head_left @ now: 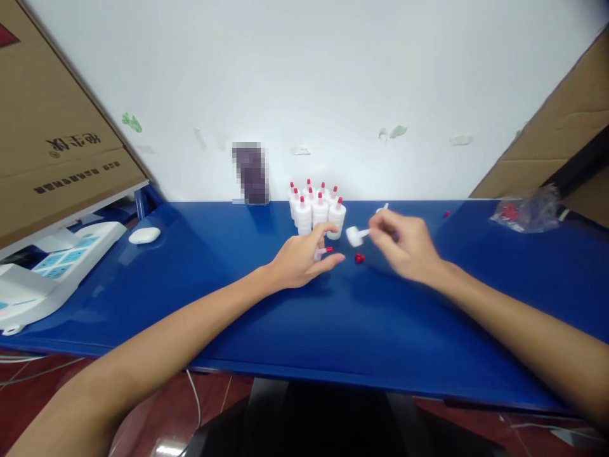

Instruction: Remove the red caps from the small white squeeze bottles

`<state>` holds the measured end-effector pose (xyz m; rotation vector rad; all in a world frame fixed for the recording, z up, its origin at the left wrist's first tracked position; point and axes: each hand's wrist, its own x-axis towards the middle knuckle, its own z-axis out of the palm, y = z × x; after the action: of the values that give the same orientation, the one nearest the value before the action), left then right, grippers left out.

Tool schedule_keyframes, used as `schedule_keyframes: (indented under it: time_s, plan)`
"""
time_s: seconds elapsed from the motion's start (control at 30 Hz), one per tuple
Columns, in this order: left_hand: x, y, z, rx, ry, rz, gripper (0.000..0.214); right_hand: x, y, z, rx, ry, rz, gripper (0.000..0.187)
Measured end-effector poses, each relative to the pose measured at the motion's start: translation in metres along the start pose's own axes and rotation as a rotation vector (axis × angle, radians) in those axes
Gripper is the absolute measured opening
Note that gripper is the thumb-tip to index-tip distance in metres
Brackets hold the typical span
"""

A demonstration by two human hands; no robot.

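On the blue table (190, 304) my left hand (299, 261) lies with its fingers curled round a small white bottle with a red tip (324, 252), held on its side. My right hand (404, 244) pinches a white nozzle cap (356, 235) by its thin stem, just right of the left hand. A loose red cap (360, 258) lies on the table between the two hands. Behind them, near the wall, stands a cluster of several upright white bottles with red tips (314, 208).
A white weighing scale (52, 266) and a white oval case (144, 235) sit at the left, under a tilted cardboard box (57, 127). A clear plastic bag with red pieces (523, 212) lies at the far right beside another cardboard box (561, 139). A blurred dark object (250, 172) leans on the wall.
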<state>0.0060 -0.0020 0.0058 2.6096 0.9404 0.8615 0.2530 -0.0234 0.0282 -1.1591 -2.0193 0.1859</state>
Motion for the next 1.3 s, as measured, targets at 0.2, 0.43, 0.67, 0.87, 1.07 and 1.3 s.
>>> schedule_keyframes:
  time_s: [0.2,0.43,0.67,0.87,1.07,1.3]
  plan:
    - [0.001,0.002,0.001,-0.102,-0.011,-0.006,0.011,0.025,0.062,-0.026,-0.307,0.237,0.297,0.015]
    - [0.003,-0.001,0.003,-0.112,-0.046,0.036,0.021,0.031,0.078,-0.023,-0.404,0.140,0.369,0.022]
    - [0.006,-0.001,0.005,-0.099,-0.093,0.084,0.024,0.030,0.083,-0.016,-0.421,0.090,0.345,0.029]
    - [0.006,-0.005,0.007,-0.099,-0.119,0.102,0.026,0.033,0.086,-0.014,-0.407,0.098,0.334,0.029]
    - [0.005,-0.004,0.006,-0.081,-0.133,0.089,0.029,0.028,0.071,-0.015,-0.381,0.161,0.356,0.028]
    - [0.003,-0.006,0.009,-0.067,-0.079,0.086,0.029,0.006,0.016,0.001,-0.213,0.086,0.123,0.026]
